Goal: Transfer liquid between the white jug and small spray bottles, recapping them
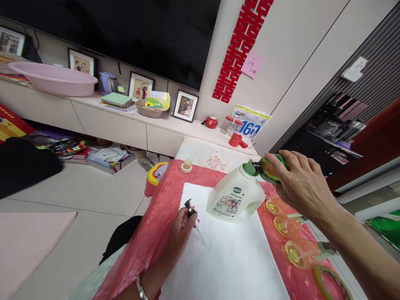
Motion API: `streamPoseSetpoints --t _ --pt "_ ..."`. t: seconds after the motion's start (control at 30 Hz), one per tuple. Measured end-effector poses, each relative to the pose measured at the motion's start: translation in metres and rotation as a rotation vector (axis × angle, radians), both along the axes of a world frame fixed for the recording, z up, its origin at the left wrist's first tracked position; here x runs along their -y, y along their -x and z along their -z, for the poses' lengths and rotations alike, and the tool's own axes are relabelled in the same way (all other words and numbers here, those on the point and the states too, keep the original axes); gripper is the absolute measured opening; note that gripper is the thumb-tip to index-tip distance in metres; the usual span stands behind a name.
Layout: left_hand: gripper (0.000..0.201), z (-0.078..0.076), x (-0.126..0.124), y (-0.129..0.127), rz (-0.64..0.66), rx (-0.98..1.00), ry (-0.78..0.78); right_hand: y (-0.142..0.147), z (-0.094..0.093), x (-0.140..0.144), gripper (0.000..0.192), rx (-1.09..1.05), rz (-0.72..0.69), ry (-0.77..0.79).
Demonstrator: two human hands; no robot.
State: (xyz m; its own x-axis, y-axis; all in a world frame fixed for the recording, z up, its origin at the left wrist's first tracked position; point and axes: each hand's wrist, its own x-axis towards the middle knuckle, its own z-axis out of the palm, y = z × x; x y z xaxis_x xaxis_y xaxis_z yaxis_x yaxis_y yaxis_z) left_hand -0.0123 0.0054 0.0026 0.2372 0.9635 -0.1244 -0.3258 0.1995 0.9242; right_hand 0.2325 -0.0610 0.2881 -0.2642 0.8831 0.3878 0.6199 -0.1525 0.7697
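My right hand [300, 179] grips a dark green bottle [271, 168] tilted on its side. The bottle's black neck meets the green spout [250, 167] of a pale detergent jug [236, 198], which stands upright on a white sheet. Whether liquid is flowing between them cannot be seen. Below and left of the jug, my left hand [184, 225] is closed around a black pump head [190, 207] with a pale dip tube pointing down to the right. A round, pale cap [186, 166] lies near the table's back left corner.
Several clear yellowish bottles with pumps [301, 253] lie along the table's right side, near a roll of tape [331, 283]. Behind the table, a low cabinet holds a pink basin [53, 79], framed photos and jars [227, 125]. A yellow-red stool [152, 180] stands left.
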Motion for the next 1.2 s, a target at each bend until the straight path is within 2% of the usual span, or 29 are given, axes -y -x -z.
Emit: streamPoseSetpoints --t 0.4,0.93,1.2 --pt "0.046 -0.007 0.001 0.001 0.000 0.007 0.016 0.010 -0.004 0.000 0.060 -0.005 0.039 0.035" --pt "0.041 -0.002 0.000 0.000 0.002 -0.003 -0.007 0.011 -0.007 0.001 0.056 0.016 0.025 0.044" --pt "0.045 -0.006 0.000 0.001 -0.001 -0.006 0.013 0.012 -0.007 -0.001 0.057 0.020 0.035 0.060"
